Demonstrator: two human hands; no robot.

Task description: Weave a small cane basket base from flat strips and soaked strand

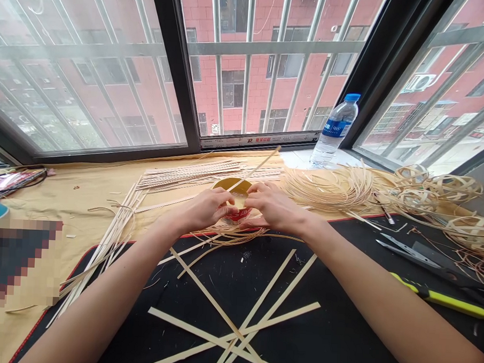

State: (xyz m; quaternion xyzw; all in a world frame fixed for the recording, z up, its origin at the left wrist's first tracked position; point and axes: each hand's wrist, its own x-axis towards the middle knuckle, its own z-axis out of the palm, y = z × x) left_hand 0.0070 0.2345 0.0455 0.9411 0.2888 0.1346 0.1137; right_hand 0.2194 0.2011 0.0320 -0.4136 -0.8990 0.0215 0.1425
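Note:
A bowl point(239, 218), yellow inside and red with pale lettering outside, stands at the near edge of the yellow cloth. My left hand point(209, 208) is at its left rim, fingers bent and pinched around the lower end of a thin bamboo strip point(258, 167). That strip slants up to the right across the bowl. On the other side, my right hand point(271, 205) curls its fingers over the rim, with the thumb low against the outer wall. My fingers partly hide the bowl's contents. Crossed flat bamboo strips point(239, 336) lie on the black mat nearer me.
Bundled strips point(186, 176) lie behind the bowl, more point(107, 234) at left. A strip coil point(330, 185) and woven balls point(452, 188) sit at right. A water bottle point(335, 132) stands by the window. Scissors point(411, 253) and a yellow-green cutter point(453, 302) rest on the black mat point(331, 335).

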